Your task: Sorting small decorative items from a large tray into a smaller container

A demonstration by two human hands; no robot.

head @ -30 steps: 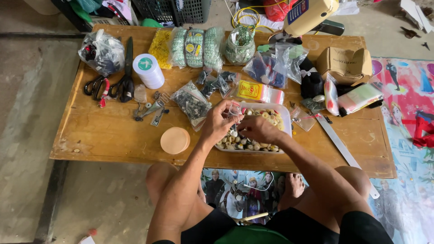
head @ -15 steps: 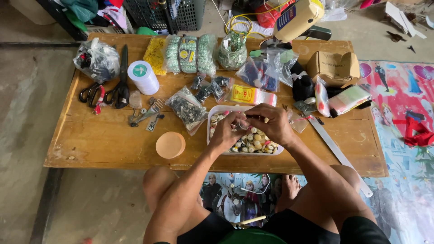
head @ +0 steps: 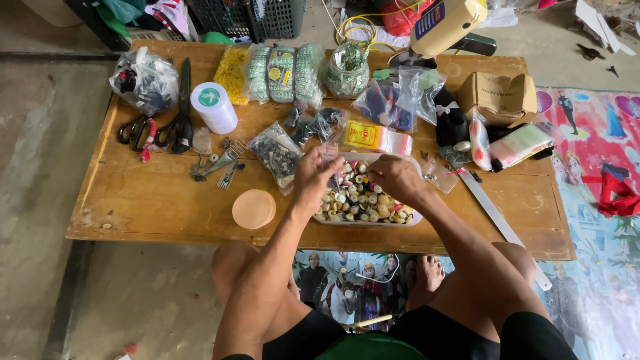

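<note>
1. Resting over a clear plastic tray (head: 413, 220) of small round thread bobbins (head: 357, 200) at the wooden table's (head: 147, 207) near edge, both hands work.
2. Left hand (head: 315, 170) has its fingers curled narrow; whether they pinch anything cannot be told.
3. Right hand (head: 395, 177) arches, fingertips down among the bobbins.
4. A flat round peach lid (head: 253, 209) lies nearby.

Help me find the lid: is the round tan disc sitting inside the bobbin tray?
No, the round tan disc lies on the wooden table, left of the tray.
</note>
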